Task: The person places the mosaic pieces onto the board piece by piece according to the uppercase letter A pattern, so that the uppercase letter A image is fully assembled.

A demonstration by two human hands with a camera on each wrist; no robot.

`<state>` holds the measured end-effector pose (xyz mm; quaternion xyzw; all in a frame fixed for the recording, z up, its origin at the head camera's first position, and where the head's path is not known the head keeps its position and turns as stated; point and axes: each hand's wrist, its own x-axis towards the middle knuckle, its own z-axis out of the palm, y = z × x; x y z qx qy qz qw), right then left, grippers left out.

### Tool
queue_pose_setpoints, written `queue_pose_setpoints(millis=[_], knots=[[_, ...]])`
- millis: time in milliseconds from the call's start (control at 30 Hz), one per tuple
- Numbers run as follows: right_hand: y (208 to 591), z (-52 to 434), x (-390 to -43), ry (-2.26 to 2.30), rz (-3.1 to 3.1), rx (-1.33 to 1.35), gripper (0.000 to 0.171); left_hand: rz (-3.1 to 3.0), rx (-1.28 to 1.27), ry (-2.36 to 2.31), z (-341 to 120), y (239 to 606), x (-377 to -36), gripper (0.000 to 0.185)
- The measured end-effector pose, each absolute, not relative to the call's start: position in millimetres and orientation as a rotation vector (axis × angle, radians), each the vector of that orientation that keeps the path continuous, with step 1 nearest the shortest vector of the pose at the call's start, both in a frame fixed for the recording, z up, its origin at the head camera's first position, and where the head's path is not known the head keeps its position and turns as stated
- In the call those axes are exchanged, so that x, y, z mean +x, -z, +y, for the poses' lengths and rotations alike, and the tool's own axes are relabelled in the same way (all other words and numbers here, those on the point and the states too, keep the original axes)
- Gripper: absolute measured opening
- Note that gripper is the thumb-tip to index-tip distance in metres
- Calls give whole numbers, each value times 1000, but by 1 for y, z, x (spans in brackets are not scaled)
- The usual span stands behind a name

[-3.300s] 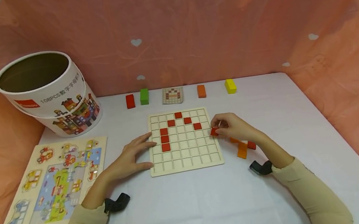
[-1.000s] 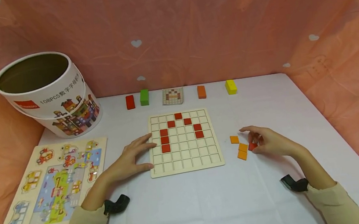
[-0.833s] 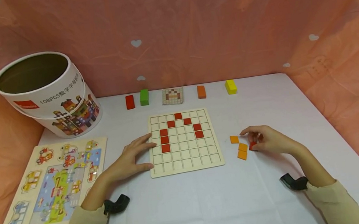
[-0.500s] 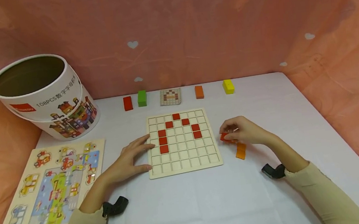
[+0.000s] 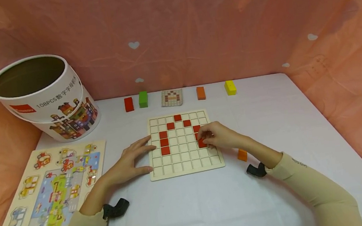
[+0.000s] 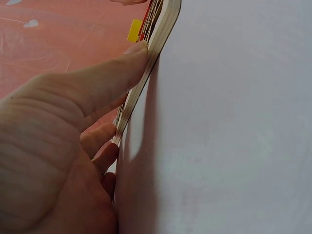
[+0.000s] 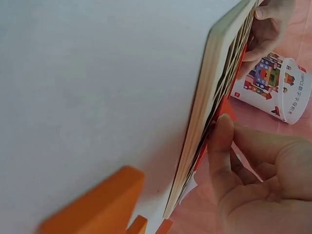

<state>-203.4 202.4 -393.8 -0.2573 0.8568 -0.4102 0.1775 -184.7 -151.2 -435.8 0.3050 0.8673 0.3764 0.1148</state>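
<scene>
A wooden grid board (image 5: 183, 148) lies flat on the white table, with several red tiles (image 5: 164, 142) in its squares. My left hand (image 5: 127, 162) rests at the board's left edge, fingers and thumb extended and touching the rim; the left wrist view shows the thumb (image 6: 109, 80) against the wooden edge. Over the right part of the board, my right hand (image 5: 218, 135) pinches a red tile (image 5: 202, 143) between thumb and fingers, just below two other red tiles that the fingers partly cover. In the right wrist view the pinched red tile (image 7: 224, 110) appears tilted.
Orange tiles (image 5: 242, 155) lie under the right forearm, partly hidden. Behind the board stand red, green (image 5: 143, 99), orange and yellow (image 5: 230, 87) blocks and a small pattern card (image 5: 171, 97). On the left are a white bucket (image 5: 66, 103) and a picture puzzle board (image 5: 40, 203).
One more red tile came onto the board's right side. The right hand then took another red tile from beside the orange ones and carried it left over the board. The left hand stayed.
</scene>
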Motion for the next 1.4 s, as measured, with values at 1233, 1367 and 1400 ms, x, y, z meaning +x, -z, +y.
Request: queue_pose_setpoints(millis=[1233, 1367, 1400], knots=[[400, 292, -189, 1150, 2534, -640, 26, 2549, 926, -1105, -150, 435, -186, 64], [404, 292, -188, 1144, 2520, -655, 27, 2546, 915, -1102, -151, 435, -186, 64], [404, 292, -188, 1139, 2517, -653, 27, 2546, 911, -1101, -151, 436, -185, 64]])
